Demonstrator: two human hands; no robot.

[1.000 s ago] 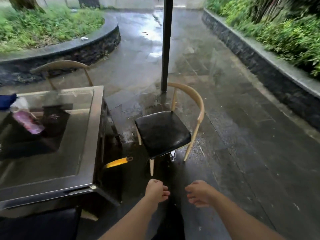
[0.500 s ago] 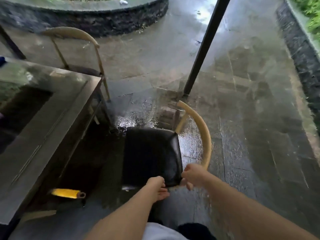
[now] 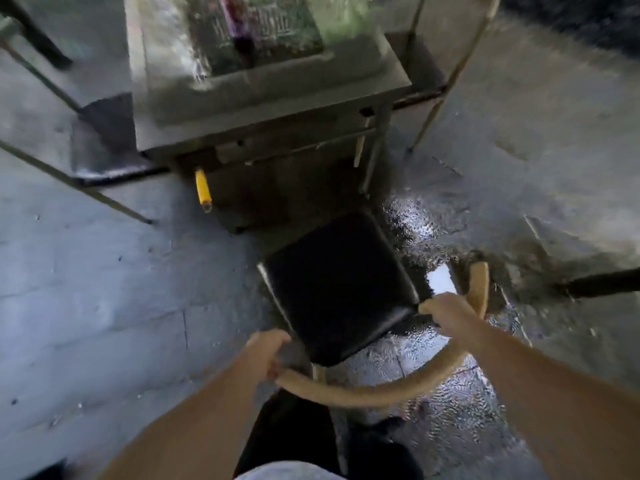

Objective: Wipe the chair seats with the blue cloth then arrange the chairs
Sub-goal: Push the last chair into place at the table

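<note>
Left hand [image 3: 265,355] now curled around the left end of the curved pale wooden backrest [image 3: 374,389], at 7 o'clock of the black padded seat [image 3: 337,289]; a second ago hanging free, holding nothing. Chair now turned, seat facing the grey metal table [image 3: 270,95] at 12 o'clock. Right hand [image 3: 446,315] gripping the same backrest at 4 o'clock of the seat. Probably arranging step: chair ready for pushing under table. Blue cloth not visible here.

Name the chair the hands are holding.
The tan wooden chair with the black padded seat nearest the camera; both hands grip its curved backrest.
</note>
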